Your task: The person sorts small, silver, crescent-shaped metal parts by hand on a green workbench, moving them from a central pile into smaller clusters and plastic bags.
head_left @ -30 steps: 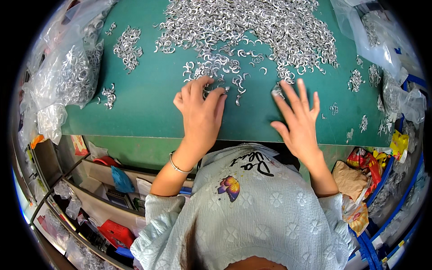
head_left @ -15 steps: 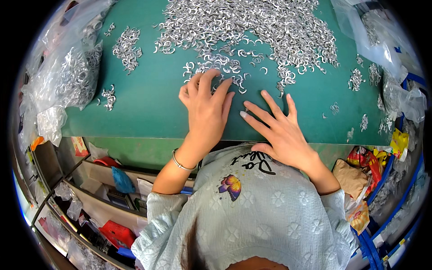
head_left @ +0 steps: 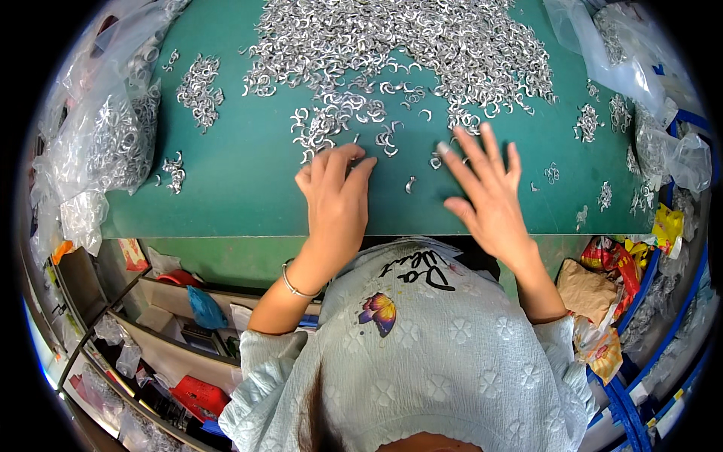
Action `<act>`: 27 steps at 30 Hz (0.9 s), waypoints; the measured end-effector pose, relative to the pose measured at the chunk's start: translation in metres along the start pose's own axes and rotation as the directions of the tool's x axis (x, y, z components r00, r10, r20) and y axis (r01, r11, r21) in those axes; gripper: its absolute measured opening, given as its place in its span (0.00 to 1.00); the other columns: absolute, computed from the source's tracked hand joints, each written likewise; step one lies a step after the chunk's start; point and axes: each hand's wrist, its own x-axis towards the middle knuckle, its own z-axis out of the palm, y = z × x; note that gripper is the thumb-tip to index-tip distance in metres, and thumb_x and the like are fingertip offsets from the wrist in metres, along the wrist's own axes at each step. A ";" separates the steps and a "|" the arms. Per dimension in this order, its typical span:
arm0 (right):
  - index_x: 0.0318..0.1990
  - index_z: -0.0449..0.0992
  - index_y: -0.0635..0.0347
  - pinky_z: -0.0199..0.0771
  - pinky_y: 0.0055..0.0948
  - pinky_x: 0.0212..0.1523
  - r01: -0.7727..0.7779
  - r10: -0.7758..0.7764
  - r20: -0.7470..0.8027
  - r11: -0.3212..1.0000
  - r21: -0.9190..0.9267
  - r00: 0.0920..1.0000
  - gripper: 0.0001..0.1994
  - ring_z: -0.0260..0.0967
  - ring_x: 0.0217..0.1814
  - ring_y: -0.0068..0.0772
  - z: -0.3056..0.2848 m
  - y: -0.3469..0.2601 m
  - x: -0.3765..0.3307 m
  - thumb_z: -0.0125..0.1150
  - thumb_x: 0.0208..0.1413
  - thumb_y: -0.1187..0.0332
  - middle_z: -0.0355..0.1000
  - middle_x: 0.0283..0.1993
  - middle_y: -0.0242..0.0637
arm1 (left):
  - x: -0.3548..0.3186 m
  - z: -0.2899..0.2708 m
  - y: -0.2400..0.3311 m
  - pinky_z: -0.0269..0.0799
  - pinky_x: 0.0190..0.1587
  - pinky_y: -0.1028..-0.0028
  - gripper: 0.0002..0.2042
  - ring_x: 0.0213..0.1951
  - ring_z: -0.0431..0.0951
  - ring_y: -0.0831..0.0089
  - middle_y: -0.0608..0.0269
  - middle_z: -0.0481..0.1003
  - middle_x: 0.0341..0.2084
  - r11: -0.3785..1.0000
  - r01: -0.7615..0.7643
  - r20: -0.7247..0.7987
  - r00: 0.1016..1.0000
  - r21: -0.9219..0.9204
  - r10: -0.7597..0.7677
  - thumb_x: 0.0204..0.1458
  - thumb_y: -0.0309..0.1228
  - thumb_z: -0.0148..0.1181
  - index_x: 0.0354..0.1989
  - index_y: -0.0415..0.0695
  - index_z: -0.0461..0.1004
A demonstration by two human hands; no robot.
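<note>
A big heap of small silver C-shaped metal pieces [head_left: 399,38] covers the far part of the green table mat [head_left: 241,196]. My left hand [head_left: 337,197] lies palm down on the mat with its fingers close together, fingertips at a loose cluster of pieces [head_left: 324,124]. My right hand [head_left: 488,192] rests flat on the mat with fingers spread, fingertips touching stray pieces at the heap's near edge. One single piece [head_left: 410,184] lies between the two hands. Neither hand grips anything that I can see.
Small sorted piles [head_left: 197,89] lie at the left and several more [head_left: 595,120] at the right. Clear plastic bags of metal pieces [head_left: 105,143] sit at the left edge, more bags [head_left: 640,68] at the right. Shelves with clutter [head_left: 173,331] lie below the table's front edge.
My right hand slid left toward the left hand, then moved back out and forward to the heap's near edge. My left hand stayed almost in place, shifting slightly nearer.
</note>
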 end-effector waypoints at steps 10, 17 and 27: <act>0.64 0.68 0.48 0.34 0.68 0.68 -0.003 0.001 -0.072 1.000 -0.028 0.997 0.31 0.37 0.78 0.52 -0.004 0.003 -0.002 0.66 0.50 0.60 0.50 0.75 0.36 | -0.015 -0.004 0.001 0.60 0.44 0.67 0.15 0.41 0.73 0.63 0.59 0.73 0.40 0.997 -0.043 0.048 0.998 -0.057 0.046 0.48 0.16 0.61 0.46 0.40 0.77; 0.62 0.69 0.48 0.35 0.70 0.67 0.028 -0.028 0.004 0.999 -0.039 1.000 0.31 0.37 0.78 0.51 -0.002 -0.010 -0.005 0.67 0.48 0.58 0.50 0.74 0.35 | -0.012 0.008 0.024 0.63 0.41 0.67 0.17 0.39 0.71 0.62 0.57 0.72 0.41 0.968 -0.013 0.074 0.997 -0.250 0.032 0.48 0.18 0.62 0.48 0.40 0.75; 0.56 0.75 0.49 0.34 0.65 0.68 0.018 -0.012 -0.094 0.998 0.060 0.995 0.24 0.44 0.77 0.50 0.002 -0.012 -0.011 0.66 0.50 0.61 0.58 0.70 0.36 | -0.015 0.011 0.023 0.64 0.40 0.66 0.16 0.37 0.72 0.62 0.58 0.71 0.39 0.963 -0.040 0.141 0.987 -0.267 0.080 0.46 0.16 0.62 0.45 0.40 0.75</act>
